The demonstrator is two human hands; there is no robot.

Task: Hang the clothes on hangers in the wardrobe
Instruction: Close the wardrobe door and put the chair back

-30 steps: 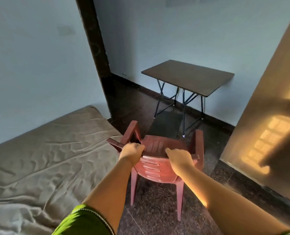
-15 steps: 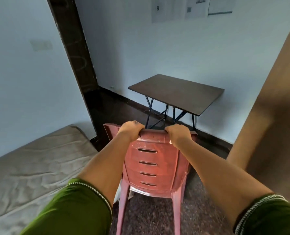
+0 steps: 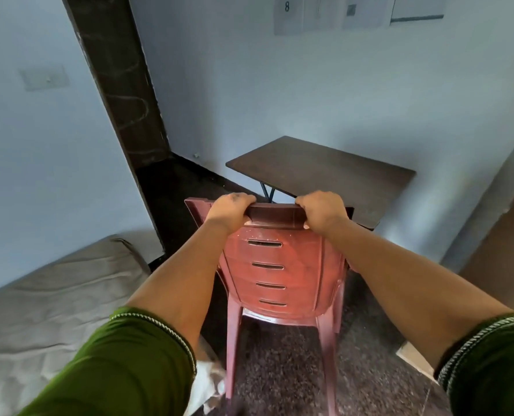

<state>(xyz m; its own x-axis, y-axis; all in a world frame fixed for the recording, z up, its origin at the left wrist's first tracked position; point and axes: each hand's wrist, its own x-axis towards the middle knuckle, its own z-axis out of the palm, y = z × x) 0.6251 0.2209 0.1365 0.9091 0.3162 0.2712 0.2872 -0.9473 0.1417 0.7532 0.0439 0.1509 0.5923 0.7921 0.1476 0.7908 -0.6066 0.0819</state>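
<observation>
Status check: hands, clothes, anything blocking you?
Left hand and right hand both grip the red plastic chair by its top rail. No clothes, hangers or wardrobe interior in view. Dark folding table directly ahead of the chair.

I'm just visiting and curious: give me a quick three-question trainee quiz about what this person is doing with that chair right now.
1. True or false: both hands grip the top edge of the red chair.
2. What stands right behind the chair? A) folding table B) wardrobe C) ladder
3. Fill in: the bed lies to the person's ____.

Key:
1. True: left hand and right hand curl over the backrest.
2. A, the dark folding table.
3. Left: see the bed.
</observation>
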